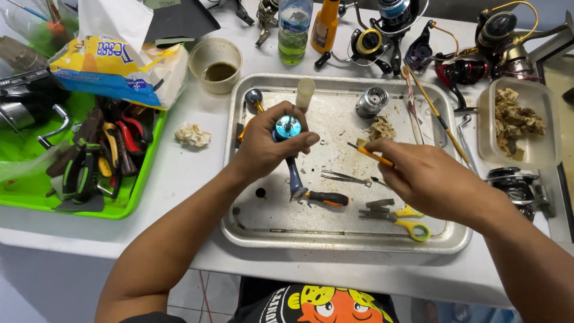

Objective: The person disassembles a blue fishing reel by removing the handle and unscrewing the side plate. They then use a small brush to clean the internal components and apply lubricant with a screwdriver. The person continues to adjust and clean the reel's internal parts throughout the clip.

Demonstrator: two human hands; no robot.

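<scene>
My left hand (266, 146) grips a blue fishing reel body (287, 128) over the metal tray (335, 239), with the reel's dark blue foot (294, 176) hanging down below the hand. My right hand (421, 173) holds a thin orange-handled brush (371, 155) whose tip points left toward the reel. On the tray lie a silver spool (372, 101), tweezers (345, 177), a small orange-and-black screwdriver (326, 198), yellow-handled scissors (403, 221) and a white plastic tube (305, 93).
A green tray (128, 197) of pliers and cutters sits at the left with a tissue pack (116, 69) behind it. A cup of dark liquid (215, 64), bottles (294, 30) and several reels (478, 54) stand at the back. A clear tub of used wipes (517, 122) is at the right.
</scene>
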